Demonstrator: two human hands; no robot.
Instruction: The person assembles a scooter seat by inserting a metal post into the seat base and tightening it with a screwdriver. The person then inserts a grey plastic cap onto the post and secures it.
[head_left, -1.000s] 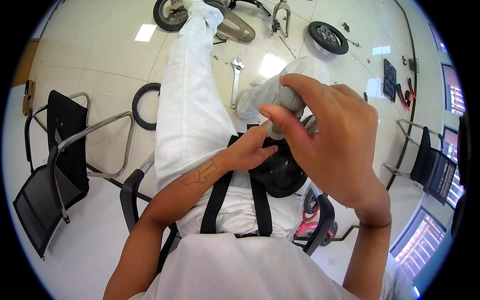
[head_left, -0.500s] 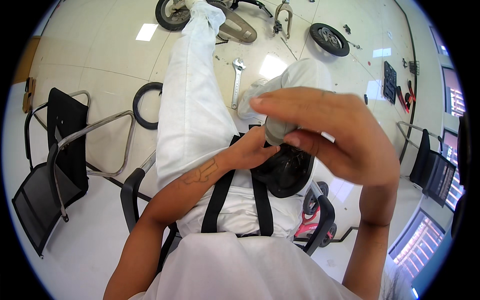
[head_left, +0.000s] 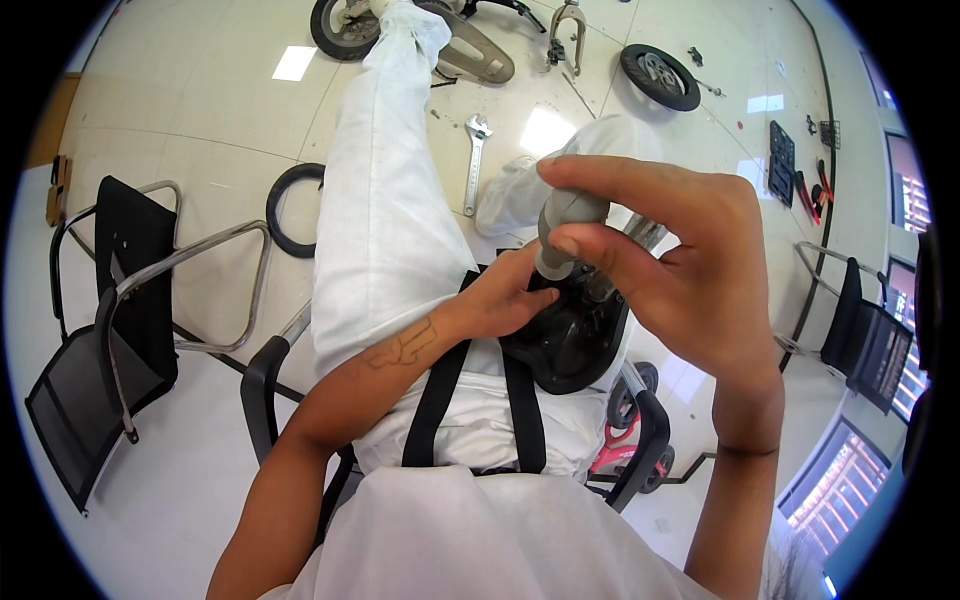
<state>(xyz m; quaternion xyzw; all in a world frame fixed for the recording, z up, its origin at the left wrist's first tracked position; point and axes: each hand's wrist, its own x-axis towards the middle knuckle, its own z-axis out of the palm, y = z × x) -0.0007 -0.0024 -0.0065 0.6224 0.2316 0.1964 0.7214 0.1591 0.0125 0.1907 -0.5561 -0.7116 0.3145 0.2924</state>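
A black bicycle saddle (head_left: 570,355) rests on my lap, its glossy hollow underside facing up. A metal post (head_left: 643,236) stands up from it, partly behind my right hand. My left hand (head_left: 505,295) is closed on the saddle's near-left side, thumb over the rim and other fingers mostly hidden. Above the saddle, my right hand (head_left: 690,255) curls its thumb and fingers around a grey, round-ended tool handle (head_left: 572,210). The handle's lower end points toward the saddle beside my left thumb; its working tip is hidden.
An adjustable wrench (head_left: 474,165) lies on the tiled floor by my foot. Beyond are a wheel (head_left: 660,78), a fork (head_left: 568,35) and a partly dismantled bike (head_left: 345,30). A loose tire (head_left: 285,210), a black chair (head_left: 140,270) and a tool case (head_left: 781,163) flank me.
My right hand has drawn back and lower, its fingers now curled round the grey handle, which shows more fully. The metal post has come into sight. My left hand stays nearly still.
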